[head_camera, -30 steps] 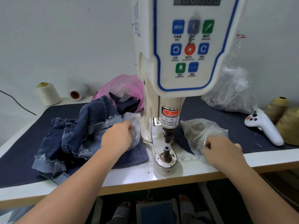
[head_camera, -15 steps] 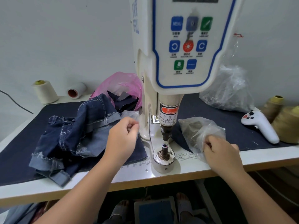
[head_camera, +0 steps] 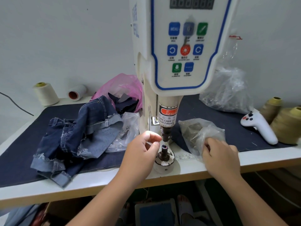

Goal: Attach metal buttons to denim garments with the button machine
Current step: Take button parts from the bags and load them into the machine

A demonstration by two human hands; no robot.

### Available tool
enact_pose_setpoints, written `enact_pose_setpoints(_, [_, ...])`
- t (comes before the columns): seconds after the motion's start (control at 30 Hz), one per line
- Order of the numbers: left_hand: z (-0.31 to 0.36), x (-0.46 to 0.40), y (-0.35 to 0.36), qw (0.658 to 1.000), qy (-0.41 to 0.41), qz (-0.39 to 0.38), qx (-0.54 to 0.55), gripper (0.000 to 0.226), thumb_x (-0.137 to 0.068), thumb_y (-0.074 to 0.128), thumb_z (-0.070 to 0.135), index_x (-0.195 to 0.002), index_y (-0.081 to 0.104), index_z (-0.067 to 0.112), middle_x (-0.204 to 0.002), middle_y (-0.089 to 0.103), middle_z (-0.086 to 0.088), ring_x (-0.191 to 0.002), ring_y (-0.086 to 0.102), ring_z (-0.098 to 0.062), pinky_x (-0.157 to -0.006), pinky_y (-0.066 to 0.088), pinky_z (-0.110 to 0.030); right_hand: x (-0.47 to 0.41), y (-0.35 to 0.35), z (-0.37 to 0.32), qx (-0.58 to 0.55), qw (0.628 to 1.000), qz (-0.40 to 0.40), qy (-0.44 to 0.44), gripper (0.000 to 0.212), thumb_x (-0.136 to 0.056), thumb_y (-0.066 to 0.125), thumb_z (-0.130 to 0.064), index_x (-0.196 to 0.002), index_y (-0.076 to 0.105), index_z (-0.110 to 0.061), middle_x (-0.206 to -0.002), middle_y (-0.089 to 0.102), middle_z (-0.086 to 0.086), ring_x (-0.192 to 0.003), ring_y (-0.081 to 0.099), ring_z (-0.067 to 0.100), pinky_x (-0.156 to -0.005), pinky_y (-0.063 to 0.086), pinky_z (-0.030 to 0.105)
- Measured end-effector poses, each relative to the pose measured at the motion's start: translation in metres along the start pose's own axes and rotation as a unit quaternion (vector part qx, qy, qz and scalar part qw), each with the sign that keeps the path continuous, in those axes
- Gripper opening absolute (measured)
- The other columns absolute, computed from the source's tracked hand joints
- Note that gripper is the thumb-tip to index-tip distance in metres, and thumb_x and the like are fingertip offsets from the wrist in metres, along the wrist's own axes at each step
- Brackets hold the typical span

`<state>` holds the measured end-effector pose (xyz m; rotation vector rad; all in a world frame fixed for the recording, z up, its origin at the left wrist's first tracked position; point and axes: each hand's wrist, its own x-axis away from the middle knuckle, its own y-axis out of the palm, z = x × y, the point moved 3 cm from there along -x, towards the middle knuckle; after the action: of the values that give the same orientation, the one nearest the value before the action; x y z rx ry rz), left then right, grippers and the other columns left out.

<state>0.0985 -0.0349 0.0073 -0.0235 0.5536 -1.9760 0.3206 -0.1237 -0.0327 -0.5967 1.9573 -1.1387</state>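
Lower centre: left hand (head_camera: 141, 150), grip pinching small part at fingertips, too small to identify, just beside lower die (head_camera: 164, 150), likely loading it. Lower right: right hand (head_camera: 219, 156), grip curled into clear bag (head_camera: 201, 133), probably fishing for button piece. Left of centre: denim garment (head_camera: 78, 134) heaped on surface (head_camera: 263, 156), waiting its turn. Upper centre: button machine (head_camera: 182, 46), punch poised over die.
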Motion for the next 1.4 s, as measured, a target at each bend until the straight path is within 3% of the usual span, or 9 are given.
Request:
enact_pose_setpoints(0.13, [0.0051, 0.0032, 0.003, 0.999, 0.025, -0.016, -0.026, 0.03, -0.097, 0.057, 0.013, -0.083, 0.063, 0.04, -0.079, 0.062, 0.028, -0.072, 0.059, 0.004, -0.055, 0.042, -0.008, -0.0005, 0.0018, 0.0015, 0.006, 1.0, 0.003, 0.005, 0.026, -0.093, 0.047, -0.022, -0.067, 0.047, -0.027, -0.062, 0.05, -0.01, -0.061, 0.043, 0.007, -0.07, 0.027, 0.034])
enact_pose_setpoints(0.27, [0.0059, 0.0012, 0.0025, 0.998, 0.036, -0.006, -0.046, 0.026, -0.094, 0.061, 0.017, -0.092, 0.054, 0.042, -0.083, 0.065, 0.014, -0.075, 0.059, -0.001, -0.061, 0.046, -0.011, -0.0003, 0.0028, 0.0026, 0.003, 1.0, 0.008, 0.005, 0.026, -0.092, 0.047, -0.023, -0.067, 0.046, -0.028, -0.061, 0.049, -0.011, -0.06, 0.042, 0.005, -0.071, 0.026, 0.034])
enact_pose_setpoints(0.4, [0.007, -0.001, 0.0012, 0.999, 0.041, -0.008, -0.022, 0.027, -0.092, 0.064, 0.015, -0.1, 0.05, 0.036, -0.088, 0.064, 0.021, -0.066, 0.056, -0.001, -0.064, 0.046, -0.01, -0.0004, 0.003, 0.0022, -0.001, 1.0, 0.012, 0.002, 0.026, -0.091, 0.049, -0.022, -0.066, 0.045, -0.028, -0.06, 0.048, -0.011, -0.059, 0.042, 0.005, -0.07, 0.027, 0.034])
enact_pose_setpoints(0.63, [0.0067, -0.0042, 0.0004, 0.999, 0.035, -0.01, 0.008, 0.038, -0.088, 0.067, 0.009, -0.101, 0.045, 0.037, -0.081, 0.067, 0.013, -0.061, 0.053, -0.001, -0.061, 0.049, -0.014, 0.0005, 0.0019, 0.0011, -0.012, 1.0, 0.018, 0.0, 0.03, -0.089, 0.049, -0.023, -0.063, 0.039, -0.031, -0.058, 0.047, -0.012, -0.059, 0.039, 0.001, -0.069, 0.026, 0.034])
enact_pose_setpoints(0.8, [0.008, -0.005, 0.0022, 0.999, 0.041, -0.022, 0.005, 0.038, -0.088, 0.067, 0.009, -0.101, 0.045, 0.038, -0.079, 0.065, 0.019, -0.059, 0.05, 0.002, -0.059, 0.048, -0.012, 0.0006, 0.0022, 0.0023, -0.005, 1.0, 0.013, 0.004, 0.027, -0.091, 0.052, -0.022, -0.066, 0.045, -0.03, -0.06, 0.048, -0.013, -0.06, 0.039, 0.004, -0.07, 0.026, 0.034])
enact_pose_setpoints(1.2, [0.0086, -0.0025, 0.0042, 0.999, 0.047, -0.02, 0.008, 0.037, -0.09, 0.065, 0.008, -0.105, 0.046, 0.036, -0.083, 0.066, 0.015, -0.059, 0.05, 0.001, -0.058, 0.046, -0.012, 0.0018, 0.0015, 0.0025, -0.004, 1.0, 0.016, 0.006, 0.027, -0.09, 0.054, -0.02, -0.066, 0.045, -0.029, -0.059, 0.046, -0.012, -0.061, 0.042, 0.011, -0.07, 0.024, 0.034])
enact_pose_setpoints(1.4, [0.005, 0.0007, 0.003, 0.999, 0.05, 0.002, 0.003, 0.038, -0.089, 0.065, 0.007, -0.104, 0.049, 0.038, -0.089, 0.064, 0.016, -0.064, 0.054, -0.001, -0.062, 0.05, -0.016, 0.0029, -0.0008, -0.0002, -0.024, 1.0, 0.018, 0.001, 0.03, -0.09, 0.055, -0.02, -0.066, 0.042, -0.032, -0.06, 0.045, -0.014, -0.06, 0.037, 0.003, -0.071, 0.024, 0.034])
